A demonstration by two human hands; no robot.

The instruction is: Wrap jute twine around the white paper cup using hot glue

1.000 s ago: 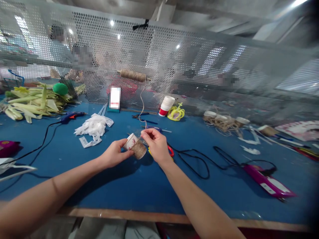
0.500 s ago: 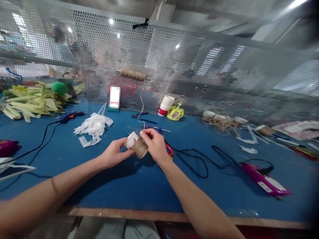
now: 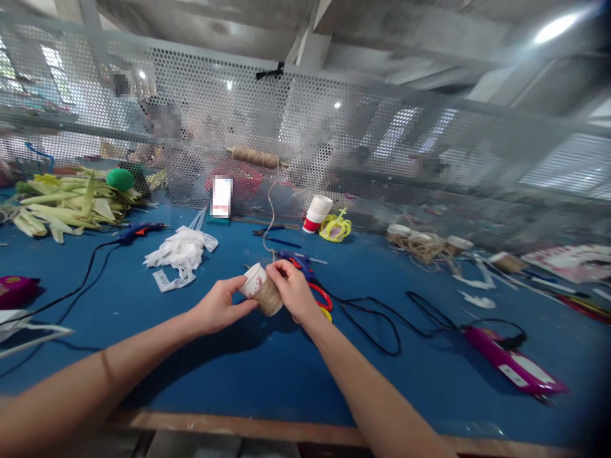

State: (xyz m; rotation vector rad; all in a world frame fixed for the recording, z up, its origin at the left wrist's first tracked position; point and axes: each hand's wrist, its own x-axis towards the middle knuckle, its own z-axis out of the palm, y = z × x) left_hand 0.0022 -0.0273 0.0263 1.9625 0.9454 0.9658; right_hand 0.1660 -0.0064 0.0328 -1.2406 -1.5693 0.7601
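And here's the view: a grey perforated metal screen point(image 3: 372, 127) spans the back, with a broad blue tabletop point(image 3: 200, 375) stretching out before it. Far left on that surface, a heap of pale green and yellowish leafy husks point(image 3: 62, 203); over on the right, a long purple-and-white plastic power strip point(image 3: 515, 362) with a black cable. Nearer the middle sits a crumpled pile of thin white plastic strips point(image 3: 181, 251). Centre stage now, the left hand point(image 3: 222, 305) grips a white paper cup point(image 3: 261, 289) with a reddish print, thumb below, fingers above; it's held over the table, tilted, mouth toward the upper left, its lower part wrapped in twine. Right beside it, the right hand point(image 3: 296, 292) pinches a thin brown strand of twine point(image 3: 273, 216) at the cup's side! That strand hangs slack from a brown twine spool point(image 3: 255, 157) at the screen. Just beside the right wrist, a red scissor-like loop handle point(image 3: 326, 294).
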